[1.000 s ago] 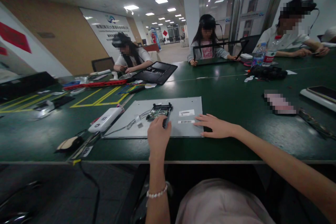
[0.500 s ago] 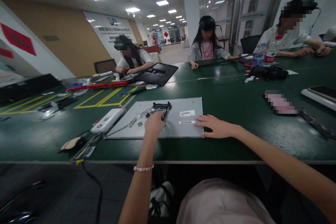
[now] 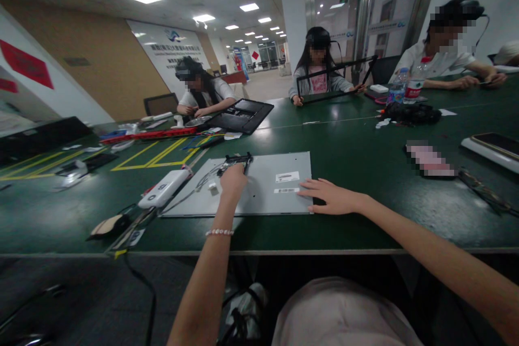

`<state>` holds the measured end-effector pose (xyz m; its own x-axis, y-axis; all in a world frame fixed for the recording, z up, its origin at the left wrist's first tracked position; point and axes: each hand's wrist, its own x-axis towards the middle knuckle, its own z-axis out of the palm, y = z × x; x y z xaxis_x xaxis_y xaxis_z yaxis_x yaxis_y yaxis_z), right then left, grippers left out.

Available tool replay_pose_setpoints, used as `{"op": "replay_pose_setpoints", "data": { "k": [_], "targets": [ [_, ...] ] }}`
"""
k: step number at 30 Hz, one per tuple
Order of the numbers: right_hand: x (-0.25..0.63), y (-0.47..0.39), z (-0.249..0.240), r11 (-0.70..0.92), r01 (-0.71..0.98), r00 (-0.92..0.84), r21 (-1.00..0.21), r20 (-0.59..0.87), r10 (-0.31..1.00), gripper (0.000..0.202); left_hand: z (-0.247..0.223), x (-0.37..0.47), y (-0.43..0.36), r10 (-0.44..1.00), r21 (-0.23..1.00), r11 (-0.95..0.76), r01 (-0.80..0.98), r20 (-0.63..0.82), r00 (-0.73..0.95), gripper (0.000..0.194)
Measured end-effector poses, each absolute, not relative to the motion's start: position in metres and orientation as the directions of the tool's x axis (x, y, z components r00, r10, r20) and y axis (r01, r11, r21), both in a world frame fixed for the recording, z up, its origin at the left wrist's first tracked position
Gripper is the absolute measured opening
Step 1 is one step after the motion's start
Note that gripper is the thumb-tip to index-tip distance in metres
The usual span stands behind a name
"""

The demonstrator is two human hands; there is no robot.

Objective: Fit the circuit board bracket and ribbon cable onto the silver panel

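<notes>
A flat grey metal panel (image 3: 267, 203) with two white labels lies on the green table. My left hand (image 3: 234, 179), fingers closed, is on a small circuit board with a black bracket (image 3: 239, 159) over the panel's upper left part. Its fingertips are partly hidden by the hand. Thin grey cables (image 3: 198, 186) run from the board toward the panel's lower left. My right hand (image 3: 334, 196) rests spread over the panel's right edge, holding nothing.
A white power bank (image 3: 165, 189) and a tan and black object (image 3: 108, 226) lie to the left. A black frame part (image 3: 243, 114) lies farther back. Phones, bottles (image 3: 414, 88) and black cloth (image 3: 411, 113) are at the right. Three people sit opposite.
My left hand has moved left and slightly away from me, with the circuit board and bracket. My right hand stays on the panel's edge. A person opposite has raised a thin black frame.
</notes>
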<state>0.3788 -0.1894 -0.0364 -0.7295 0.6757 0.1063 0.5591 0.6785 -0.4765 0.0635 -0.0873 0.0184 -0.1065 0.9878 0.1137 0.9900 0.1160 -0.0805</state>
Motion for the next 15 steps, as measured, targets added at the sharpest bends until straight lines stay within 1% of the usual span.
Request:
{"op": "replay_pose_setpoints", "data": {
  "k": [6, 10, 12, 15],
  "targets": [
    [0.379, -0.191, -0.035, 0.683, 0.557, -0.733, -0.473, 0.108, 0.672, 0.063, 0.012, 0.058, -0.088, 0.987, -0.057, 0.084, 0.995, 0.145, -0.075, 0.034],
    [0.380, -0.191, -0.034, 0.677, 0.558, -0.729, -0.479, 0.107, 0.677, 0.062, 0.016, 0.052, -0.085, 0.990, -0.029, 0.071, 0.997, 0.121, -0.067, 0.025],
    [0.380, -0.191, -0.035, 0.676, 0.558, -0.729, -0.481, 0.105, 0.676, 0.063, 0.021, 0.050, -0.080, 0.984, -0.020, 0.094, 0.995, 0.155, -0.090, 0.024],
    [0.379, -0.190, -0.035, 0.679, 0.557, -0.732, -0.479, 0.102, 0.673, 0.063, 0.031, 0.047, -0.063, 0.964, -0.026, 0.111, 0.994, 0.246, -0.101, 0.028]
  ]
}}
